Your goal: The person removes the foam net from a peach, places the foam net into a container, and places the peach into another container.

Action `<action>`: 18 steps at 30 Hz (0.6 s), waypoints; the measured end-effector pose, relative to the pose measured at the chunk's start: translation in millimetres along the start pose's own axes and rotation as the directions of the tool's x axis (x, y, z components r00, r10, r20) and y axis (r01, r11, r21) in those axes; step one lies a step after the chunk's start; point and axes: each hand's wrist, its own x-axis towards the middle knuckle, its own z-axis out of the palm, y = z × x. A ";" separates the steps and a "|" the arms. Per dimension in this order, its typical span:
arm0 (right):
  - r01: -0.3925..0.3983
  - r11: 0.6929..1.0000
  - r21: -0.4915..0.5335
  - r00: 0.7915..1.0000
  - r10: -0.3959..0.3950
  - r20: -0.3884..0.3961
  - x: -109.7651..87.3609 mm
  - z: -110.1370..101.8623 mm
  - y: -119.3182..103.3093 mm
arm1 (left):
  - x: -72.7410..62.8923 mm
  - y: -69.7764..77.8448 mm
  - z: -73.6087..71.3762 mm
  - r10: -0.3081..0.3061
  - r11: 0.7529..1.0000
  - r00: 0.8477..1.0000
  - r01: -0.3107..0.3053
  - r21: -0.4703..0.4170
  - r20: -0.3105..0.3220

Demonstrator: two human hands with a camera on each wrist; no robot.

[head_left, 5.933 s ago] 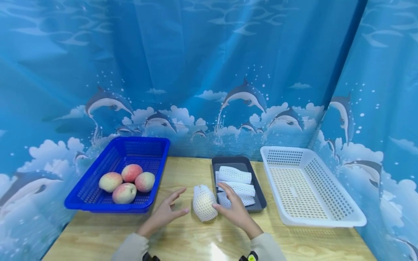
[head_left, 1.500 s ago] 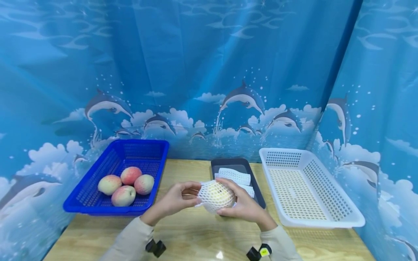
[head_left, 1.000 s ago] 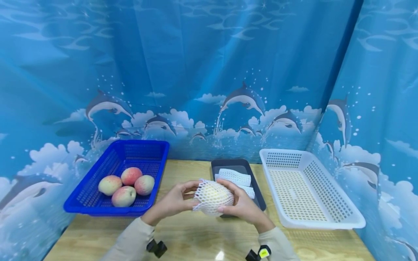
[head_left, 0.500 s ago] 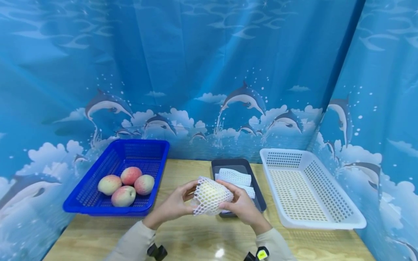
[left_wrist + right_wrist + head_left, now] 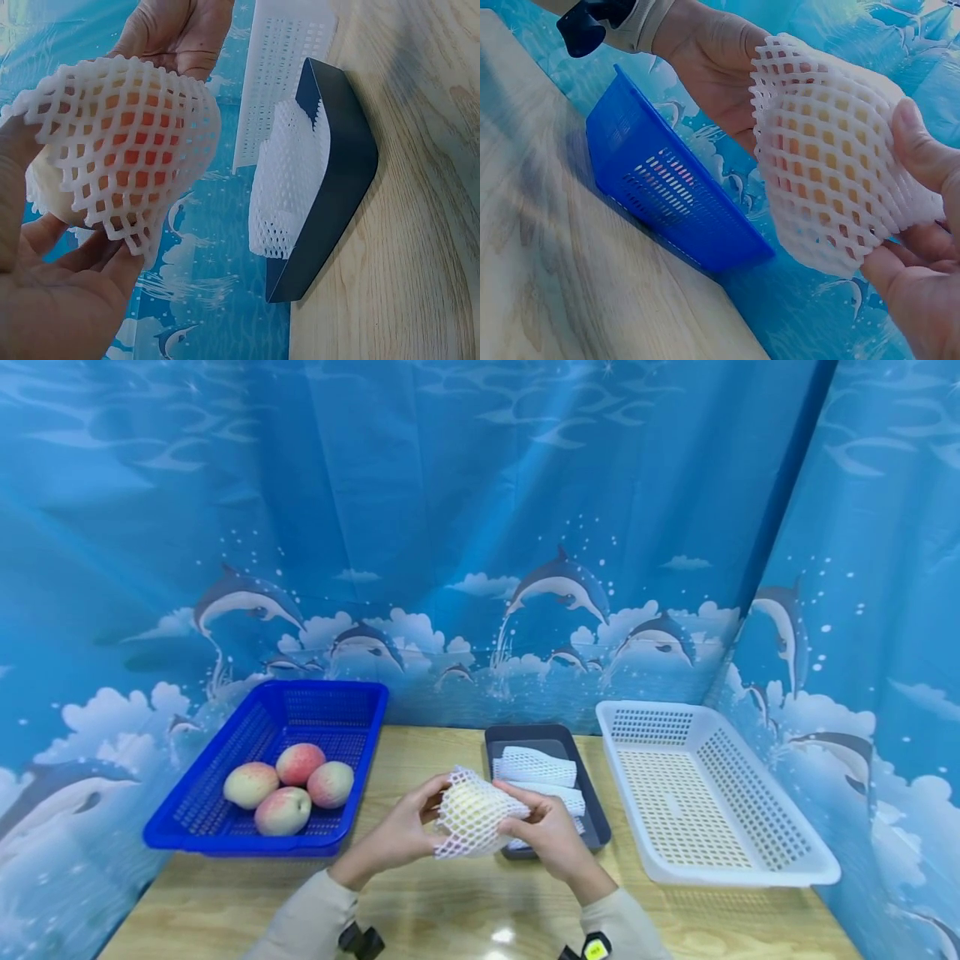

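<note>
A peach in a white foam net sleeve (image 5: pixel 474 814) is held up over the table between both hands. My left hand (image 5: pixel 396 837) grips its left side, thumb below and fingers behind; in the left wrist view the peach's red skin shows through the foam net (image 5: pixel 139 142). My right hand (image 5: pixel 557 837) pinches the gathered right end of the sleeve between thumb and fingers, as the right wrist view shows with the thumb on the foam net (image 5: pixel 829 161). Behind my right hand lies a dark grey tray (image 5: pixel 597 818) with several flat foam sleeves (image 5: pixel 536 767).
At the left stands a blue basket (image 5: pixel 180 835) with several bare peaches (image 5: pixel 282 811). A white basket (image 5: pixel 738 875) stands at the right. A blue dolphin-print curtain (image 5: pixel 450 527) hangs behind the wooden table (image 5: pixel 435 910).
The netted peach was on the table and is now lifted between both hands. Lately it has shifted slightly left, and my right fingers have moved from around the peach to the sleeve's right end.
</note>
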 end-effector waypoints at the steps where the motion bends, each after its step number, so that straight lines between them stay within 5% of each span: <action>1: -0.004 1.000 0.001 1.000 0.004 -0.007 0.0 0.6 0.6 | -0.2 -0.3 0.1 0.004 1.000 1.000 -0.004 0.006 0.001; 13: -0.005 0.992 -0.124 0.997 -0.004 -0.071 -0.8 0.7 4.8 | -9.4 1.2 -5.4 -0.010 0.998 1.000 0.011 0.062 -0.004; 18: -0.005 0.998 -0.063 0.999 0.007 0.034 -3.1 -0.5 5.0 | -11.3 1.2 -6.4 -0.011 0.997 0.999 0.013 0.077 -0.033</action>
